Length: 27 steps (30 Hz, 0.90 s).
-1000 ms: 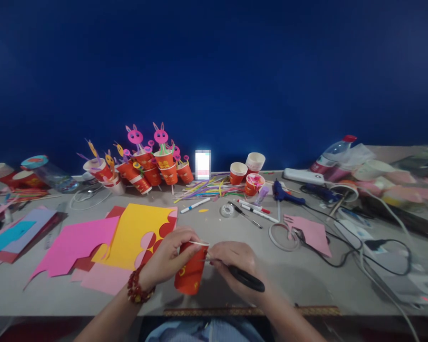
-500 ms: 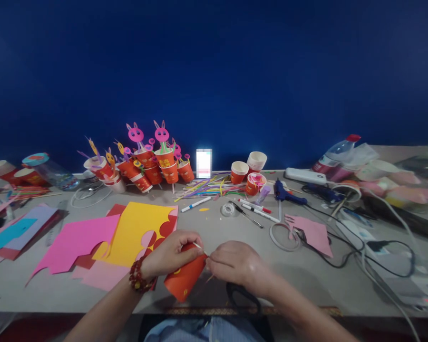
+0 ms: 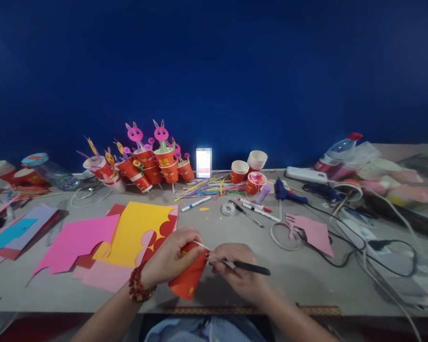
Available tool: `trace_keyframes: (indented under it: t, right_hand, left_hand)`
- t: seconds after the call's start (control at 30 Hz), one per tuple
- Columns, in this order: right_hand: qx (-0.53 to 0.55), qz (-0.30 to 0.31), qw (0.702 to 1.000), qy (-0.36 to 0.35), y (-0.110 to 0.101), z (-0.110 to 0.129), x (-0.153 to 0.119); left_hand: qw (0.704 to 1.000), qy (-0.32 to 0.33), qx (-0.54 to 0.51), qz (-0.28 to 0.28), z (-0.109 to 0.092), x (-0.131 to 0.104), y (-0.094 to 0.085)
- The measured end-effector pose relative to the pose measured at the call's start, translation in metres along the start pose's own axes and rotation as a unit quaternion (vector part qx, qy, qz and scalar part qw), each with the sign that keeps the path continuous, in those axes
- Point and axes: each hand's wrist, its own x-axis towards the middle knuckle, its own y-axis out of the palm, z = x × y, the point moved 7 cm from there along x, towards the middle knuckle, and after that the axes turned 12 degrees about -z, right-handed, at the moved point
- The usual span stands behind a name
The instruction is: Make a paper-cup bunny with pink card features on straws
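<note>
My left hand [image 3: 174, 256], with a beaded bracelet at its wrist, is closed around a tilted red paper cup [image 3: 189, 276] with yellow print. A thin pale strip shows along the cup's upper edge, beside my thumb; I cannot tell if it is the rim or a stick. Close to that edge, my right hand [image 3: 237, 270] is closed on black-handled scissors [image 3: 251, 268], seen nearly edge-on. Their handle points right, and their metal end is toward the cup. Fingers partly hide the blades, so I cannot tell whether they touch the cup.
Yellow paper [image 3: 131, 232] and pink paper [image 3: 82, 242] lie at left. Behind them stand decorated cups [image 3: 167, 168] with rabbit faces. Pipe cleaners [image 3: 207, 187], a tape roll [image 3: 228, 209], markers [image 3: 258, 211] and a blue glue gun [image 3: 288, 194] lie farther back. Cables [image 3: 353, 251] cross the right.
The scissors have turned in my right hand, from a dark loop hanging below it to a handle lying across it. My left hand still grips the cup, shifted slightly.
</note>
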Motion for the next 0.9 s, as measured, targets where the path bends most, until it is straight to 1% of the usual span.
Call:
trace_keyframes:
  t: [0.07,0.1,0.17,0.2,0.23,0.27,0.3,0.37,0.4,0.47,0.57,0.73,0.83,0.9]
  right_hand:
    - [0.024,-0.008,0.994,0.102,0.004,-0.012,-0.004]
    - [0.053,-0.019,0.986,0.159,0.006,-0.019,-0.008]
    - [0.128,-0.044,0.957,0.257,0.012,-0.03,-0.017]
    - [0.153,-0.057,0.945,0.284,0.014,-0.033,-0.021]
    - [0.157,-0.065,0.942,0.291,0.015,-0.034,-0.023]
    - [0.138,-0.067,0.949,0.275,0.014,-0.033,-0.023]
    - [0.104,-0.063,0.963,0.24,0.013,-0.03,-0.021]
    - [0.027,-0.045,0.989,0.14,0.01,-0.019,-0.016]
    - [0.004,-0.032,0.996,0.089,0.009,-0.014,-0.014]
    - [-0.002,-0.015,1.0,0.002,0.007,-0.004,-0.011]
    - [0.005,0.008,0.996,-0.084,0.005,0.005,-0.009]
    - [-0.012,0.06,0.984,-0.167,0.008,0.007,-0.012]
    - [-0.079,0.112,0.967,-0.214,0.014,0.006,-0.017]
    - [-0.098,0.133,0.96,-0.225,0.016,0.005,-0.019]
  left_hand:
    - [0.999,0.031,0.01,-0.014,-0.006,-0.002,-0.001]
    - [0.999,0.045,0.013,-0.02,-0.008,-0.004,-0.002]
    - [0.997,0.067,0.02,-0.033,-0.013,-0.006,-0.003]
    - [0.996,0.071,0.025,-0.038,-0.013,-0.007,-0.003]
    - [0.996,0.07,0.032,-0.044,-0.013,-0.008,-0.003]
    - [0.996,0.063,0.038,-0.046,-0.012,-0.008,-0.003]
    - [0.997,0.052,0.041,-0.045,-0.01,-0.009,-0.003]
    - [0.998,0.025,0.039,-0.034,-0.005,-0.009,-0.002]
    - [0.999,0.013,0.033,-0.026,-0.003,-0.008,-0.001]
    - [1.0,-0.005,0.023,-0.008,0.001,-0.008,0.001]
    - [0.999,-0.023,0.017,0.018,0.003,-0.006,0.003]
    - [0.998,-0.032,0.011,0.051,0.001,-0.005,0.006]
    - [0.991,-0.085,-0.064,0.078,0.009,-0.005,0.011]
    - [0.98,-0.127,-0.123,0.092,0.016,-0.005,0.016]
